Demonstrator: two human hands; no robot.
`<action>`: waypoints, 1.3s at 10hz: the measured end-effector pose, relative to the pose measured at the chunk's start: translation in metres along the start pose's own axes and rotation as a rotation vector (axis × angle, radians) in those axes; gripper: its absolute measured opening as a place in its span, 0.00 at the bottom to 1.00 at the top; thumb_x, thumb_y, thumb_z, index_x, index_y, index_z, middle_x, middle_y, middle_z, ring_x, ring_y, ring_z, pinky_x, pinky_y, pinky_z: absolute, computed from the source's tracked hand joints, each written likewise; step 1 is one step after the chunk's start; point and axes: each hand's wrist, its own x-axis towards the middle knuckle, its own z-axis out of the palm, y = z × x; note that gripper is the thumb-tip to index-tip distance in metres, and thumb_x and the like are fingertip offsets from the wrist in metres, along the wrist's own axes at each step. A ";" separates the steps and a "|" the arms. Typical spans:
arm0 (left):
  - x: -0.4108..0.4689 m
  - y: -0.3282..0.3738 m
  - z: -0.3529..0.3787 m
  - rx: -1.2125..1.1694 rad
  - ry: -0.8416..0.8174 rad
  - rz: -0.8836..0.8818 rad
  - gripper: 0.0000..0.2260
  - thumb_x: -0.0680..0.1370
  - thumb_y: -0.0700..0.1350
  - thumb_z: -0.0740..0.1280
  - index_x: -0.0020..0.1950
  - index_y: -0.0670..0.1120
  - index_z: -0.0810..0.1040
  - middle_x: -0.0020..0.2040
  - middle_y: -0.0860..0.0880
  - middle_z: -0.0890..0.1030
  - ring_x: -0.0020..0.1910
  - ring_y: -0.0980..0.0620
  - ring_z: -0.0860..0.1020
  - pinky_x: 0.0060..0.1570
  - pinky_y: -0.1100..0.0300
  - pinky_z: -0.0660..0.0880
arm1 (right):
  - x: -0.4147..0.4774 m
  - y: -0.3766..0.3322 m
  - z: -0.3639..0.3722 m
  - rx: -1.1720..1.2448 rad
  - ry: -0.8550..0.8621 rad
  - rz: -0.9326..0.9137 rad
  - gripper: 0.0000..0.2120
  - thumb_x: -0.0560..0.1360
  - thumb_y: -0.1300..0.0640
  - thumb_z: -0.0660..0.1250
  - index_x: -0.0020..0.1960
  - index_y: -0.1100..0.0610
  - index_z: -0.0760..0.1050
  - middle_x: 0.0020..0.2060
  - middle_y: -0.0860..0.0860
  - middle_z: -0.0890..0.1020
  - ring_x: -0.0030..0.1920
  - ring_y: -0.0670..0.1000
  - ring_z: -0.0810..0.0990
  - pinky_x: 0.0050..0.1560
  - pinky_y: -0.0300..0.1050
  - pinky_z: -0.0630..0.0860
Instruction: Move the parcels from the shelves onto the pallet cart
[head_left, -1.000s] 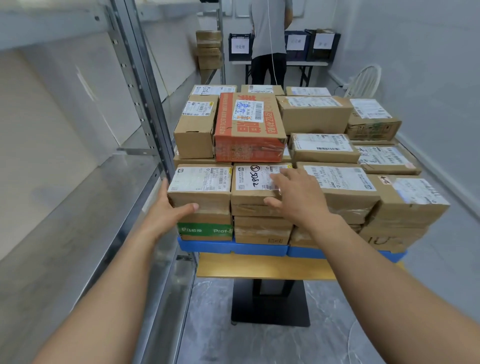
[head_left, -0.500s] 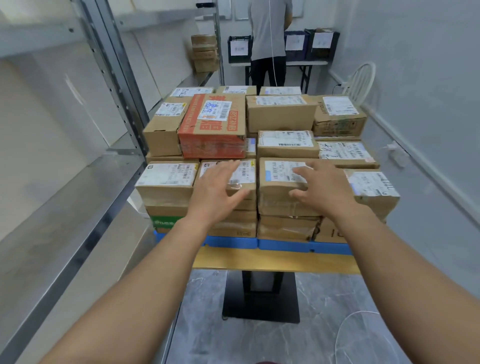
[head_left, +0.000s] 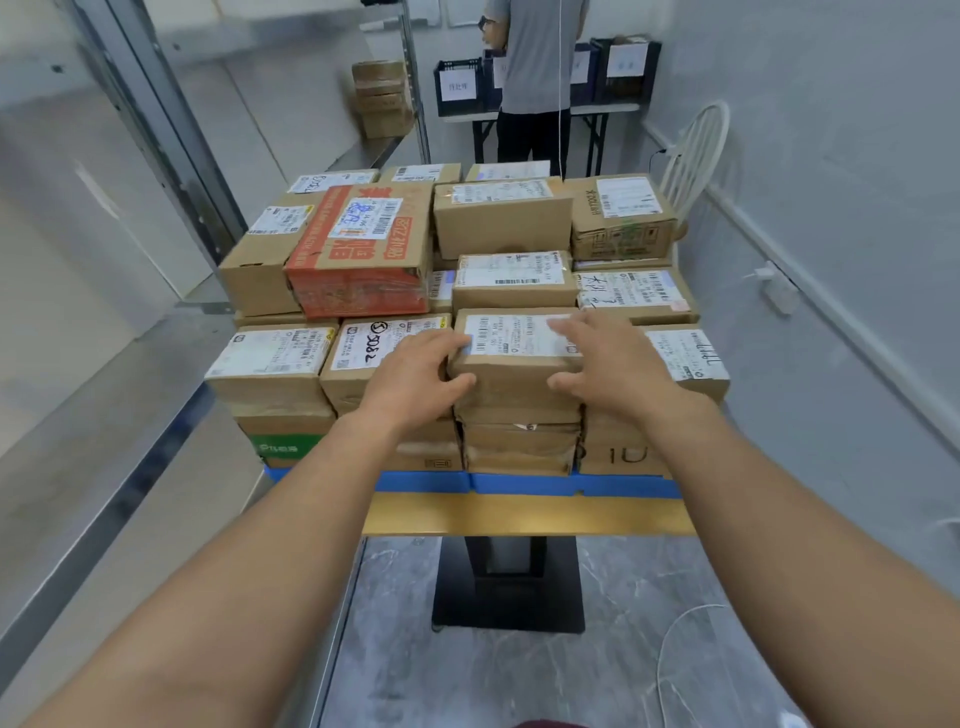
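Several labelled cardboard parcels are stacked on the blue pallet (head_left: 519, 483) of the cart (head_left: 519, 514) in front of me. Both my hands are on one brown parcel (head_left: 514, 369) in the middle of the front row. My left hand (head_left: 415, 374) lies at its left top edge, fingers on top and thumb on the front face. At the parcel's right top edge is my right hand (head_left: 608, 364), with spread fingers on the label and the thumb on the front. An orange-printed parcel (head_left: 358, 249) sits on the higher layer behind.
Metal shelves (head_left: 104, 415) run along the left, with a few stacked parcels (head_left: 382, 98) on them far back. A person (head_left: 540, 78) stands at a table with dark crates (head_left: 460, 85). A white chair (head_left: 696, 150) stands by the right wall. A white cable (head_left: 670, 649) lies on the floor.
My left hand has moved right from the leftmost front parcel to the middle one. My right hand has shifted right too, and both hands now lie on the same parcel.
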 end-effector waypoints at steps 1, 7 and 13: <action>0.000 0.020 0.001 0.025 0.037 0.020 0.27 0.76 0.54 0.67 0.73 0.54 0.64 0.75 0.51 0.62 0.74 0.51 0.57 0.72 0.55 0.54 | -0.007 0.030 -0.020 0.016 0.065 0.065 0.36 0.71 0.46 0.71 0.75 0.50 0.60 0.74 0.54 0.62 0.74 0.55 0.58 0.72 0.55 0.59; 0.020 0.122 0.058 0.353 -0.058 0.202 0.20 0.79 0.52 0.61 0.71 0.54 0.66 0.74 0.53 0.63 0.71 0.48 0.61 0.68 0.52 0.56 | -0.037 0.108 -0.008 0.060 0.013 0.254 0.19 0.74 0.53 0.67 0.63 0.57 0.69 0.57 0.58 0.74 0.54 0.58 0.74 0.42 0.44 0.65; 0.008 0.129 0.047 0.328 -0.005 0.174 0.24 0.79 0.56 0.60 0.74 0.53 0.62 0.74 0.51 0.64 0.73 0.50 0.59 0.71 0.51 0.56 | -0.049 0.078 -0.026 -0.174 0.059 0.016 0.25 0.77 0.51 0.63 0.72 0.54 0.64 0.70 0.55 0.66 0.68 0.57 0.64 0.63 0.51 0.65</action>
